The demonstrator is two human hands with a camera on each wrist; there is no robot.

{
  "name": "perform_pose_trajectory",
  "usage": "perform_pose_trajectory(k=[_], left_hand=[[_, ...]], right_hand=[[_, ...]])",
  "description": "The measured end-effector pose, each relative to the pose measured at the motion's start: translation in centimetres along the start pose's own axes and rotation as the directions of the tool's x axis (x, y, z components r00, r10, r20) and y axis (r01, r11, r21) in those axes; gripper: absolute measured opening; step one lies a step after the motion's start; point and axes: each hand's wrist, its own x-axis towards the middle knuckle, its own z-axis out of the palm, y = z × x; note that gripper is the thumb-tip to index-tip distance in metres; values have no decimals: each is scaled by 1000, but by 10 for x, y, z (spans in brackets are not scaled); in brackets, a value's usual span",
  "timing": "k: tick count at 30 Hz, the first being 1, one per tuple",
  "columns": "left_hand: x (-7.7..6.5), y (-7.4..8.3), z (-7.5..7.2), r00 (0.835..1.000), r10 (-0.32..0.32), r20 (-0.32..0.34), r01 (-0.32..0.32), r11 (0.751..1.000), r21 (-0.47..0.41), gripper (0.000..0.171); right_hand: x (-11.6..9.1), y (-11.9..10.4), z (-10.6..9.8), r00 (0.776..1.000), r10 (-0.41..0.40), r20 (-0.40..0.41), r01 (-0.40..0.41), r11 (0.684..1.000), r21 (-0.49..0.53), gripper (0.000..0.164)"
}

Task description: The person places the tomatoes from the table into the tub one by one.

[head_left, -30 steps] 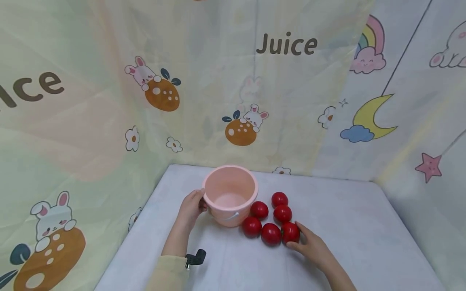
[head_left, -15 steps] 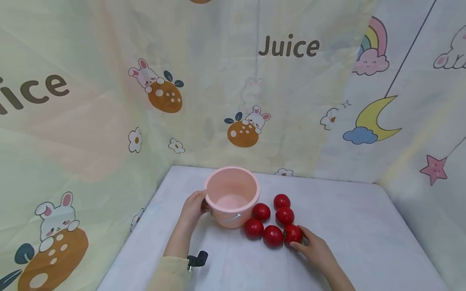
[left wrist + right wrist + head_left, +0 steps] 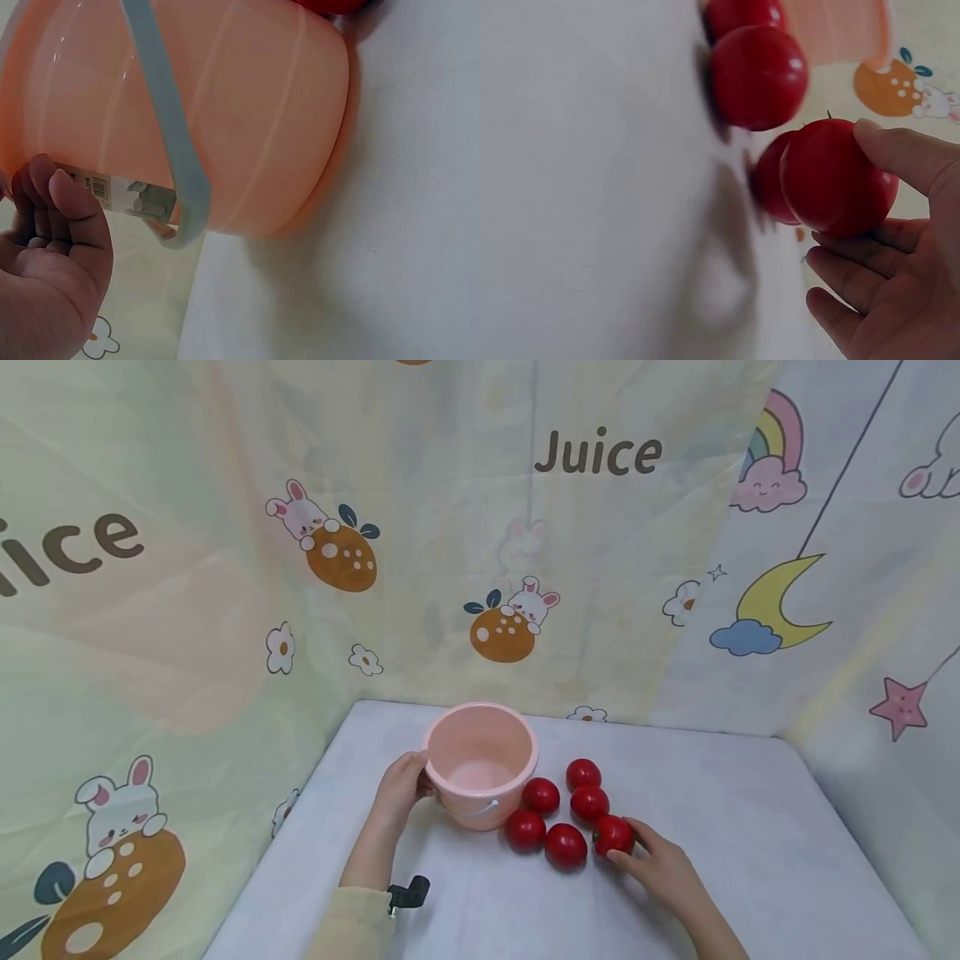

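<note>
My left hand (image 3: pixel 403 787) grips the rim of a pink bucket (image 3: pixel 480 814) on its left side. In the left wrist view, curled fingers (image 3: pixel 71 196) lie at the bucket's rim, by a label and its pale blue handle (image 3: pixel 169 112). Between thumb and fingers, my right hand (image 3: pixel 663 870) holds a glossy red tomato (image 3: pixel 613 836). The right wrist view shows this tomato (image 3: pixel 836 180) raised a little off the table, with a thin stem tip on it. Several similar tomatoes lie right of the bucket, including one in front (image 3: pixel 566 847) and one at the back (image 3: pixel 582 775).
A white cloth covers the table (image 3: pixel 720 810). Printed curtains (image 3: pixel 405 527) with cartoon rabbits and fruit stand close behind and at both sides. A black strap mount (image 3: pixel 408 892) sits on the left wrist.
My right hand has lifted the tomato slightly and drawn it right, so a gap shows beside its neighbour. The left hand keeps its grip on the bucket; the view has shifted slightly.
</note>
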Motion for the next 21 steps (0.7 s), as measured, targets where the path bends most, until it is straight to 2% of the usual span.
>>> perform_pose_trajectory(k=[5,10,15,21], left_hand=[[1,1,-1,1000,-15,4,15,1000,0,48],[-1,2,-2,1000,-21,8,21,1000,3,46],[-1,3,-3,1000,-11,11,11,1000,4,47],[0,2,-3,1000,4,16,-4,1000,-4,48]], right_hand=[[-6,-17,-28,1000,-28,-4,28,999,25,99],[-7,-41,-59,994,-106,-27,107,993,53,99],[-2,-69,-87,975,-214,-59,216,976,30,94],[18,-101,-108,942,-333,-43,335,941,41,86]])
